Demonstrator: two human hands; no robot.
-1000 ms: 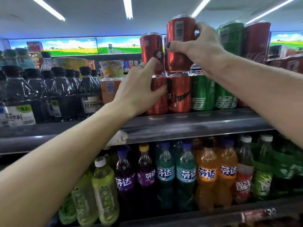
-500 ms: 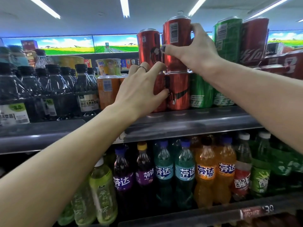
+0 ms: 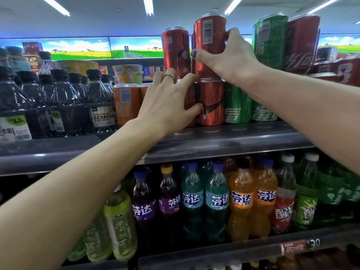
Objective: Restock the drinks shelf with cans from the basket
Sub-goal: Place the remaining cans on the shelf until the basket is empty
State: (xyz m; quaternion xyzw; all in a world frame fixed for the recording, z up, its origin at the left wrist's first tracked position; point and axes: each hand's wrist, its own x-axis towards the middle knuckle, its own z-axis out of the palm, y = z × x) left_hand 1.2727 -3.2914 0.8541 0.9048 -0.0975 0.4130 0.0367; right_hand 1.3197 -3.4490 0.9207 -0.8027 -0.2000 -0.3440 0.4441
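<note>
Not much has shifted in the last half second: the right hand (image 3: 231, 59) keeps its grip on the top red can (image 3: 209, 43) and the left hand (image 3: 167, 102) stays wrapped round the lower red can (image 3: 190, 106), the whole scene only sliding a touch in view.

That top red can is a slim, glossy metal cylinder, barcode panel facing us, silver rim on top. Its long axis stands upright, lid to the ceiling, base sitting on the red can below (image 3: 211, 104), also smooth and shiny, with a dark swoosh across it. Beside it on the upper tier stands another tall red can (image 3: 175, 51), just touching or nearly so; I cannot tell which.

Right hand: thumb across the front, fingers curled round the far side, clamped on the top red can. Left hand: fingers spread and bent over the lower red can on the metal shelf (image 3: 233, 139), thumb pressed at its front, a ring on one finger.

To the right, green cans (image 3: 237, 106) in the same sleek metal; to the left, orange cans (image 3: 126, 106) and dark ribbed plastic bottles (image 3: 64, 98). Under the shelf, a row of soft-drink bottles (image 3: 216, 199) in purple, teal and orange, all upright.
</note>
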